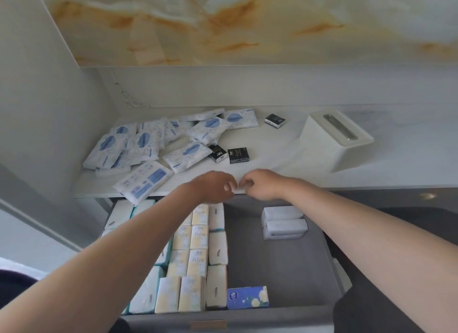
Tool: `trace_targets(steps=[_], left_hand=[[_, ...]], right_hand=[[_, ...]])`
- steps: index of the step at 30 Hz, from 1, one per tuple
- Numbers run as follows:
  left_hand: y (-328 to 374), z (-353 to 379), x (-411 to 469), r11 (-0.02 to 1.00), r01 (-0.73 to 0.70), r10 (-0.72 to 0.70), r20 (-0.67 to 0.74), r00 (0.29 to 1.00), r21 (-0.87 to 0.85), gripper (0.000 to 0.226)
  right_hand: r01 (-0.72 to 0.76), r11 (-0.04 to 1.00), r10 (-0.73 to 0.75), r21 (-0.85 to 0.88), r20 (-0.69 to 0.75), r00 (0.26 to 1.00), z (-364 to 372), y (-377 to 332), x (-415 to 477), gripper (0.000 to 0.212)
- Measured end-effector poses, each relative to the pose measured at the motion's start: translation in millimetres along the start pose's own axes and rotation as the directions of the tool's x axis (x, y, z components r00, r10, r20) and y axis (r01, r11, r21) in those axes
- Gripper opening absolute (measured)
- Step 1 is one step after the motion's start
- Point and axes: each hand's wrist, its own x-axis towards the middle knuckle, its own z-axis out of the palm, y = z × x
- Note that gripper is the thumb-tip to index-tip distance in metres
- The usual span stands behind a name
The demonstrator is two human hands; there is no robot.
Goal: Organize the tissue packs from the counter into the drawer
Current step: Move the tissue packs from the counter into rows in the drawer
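Two black tissue packs (237, 155) lie on the bench (280, 154) at twelve o'clock from the left hand (213, 186) and right hand (260, 184), about equally near each; both hands curl, fingertips nearly meeting above the drawer (277, 265), whether pinching anything I cannot tell

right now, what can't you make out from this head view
- Head view: whether the left hand and right hand pinch anything; their curled fingers cover the spot where they meet.
- Head view: drawer packs in the left rows, partly covered by the left forearm.
- Head view: print on the blue-and-white counter packs, too small and blurred.
- Head view: inside the tissue box slot, too dark.
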Motion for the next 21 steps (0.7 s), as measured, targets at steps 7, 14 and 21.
trace_targets(steps=[7,14,21], left_hand=[[-37,-23,40,0.992,0.085,-0.056,-0.293,0.954,0.088,0.052],[-60,-19,56,0.946,0.047,0.02,-0.202,0.979,0.32,0.068],[-64,-21,64,0.932,-0.05,0.158,-0.279,0.947,0.359,0.07]], right_hand=[[0.028,0.985,-0.066,-0.168,-0.23,0.971,-26,-2,56,0.061],[-0.001,0.974,-0.031,-0.225,-0.141,0.99,-9,11,86,0.077],[0.044,0.999,-0.039,0.013,-0.28,0.959,-12,33,91,0.057]])
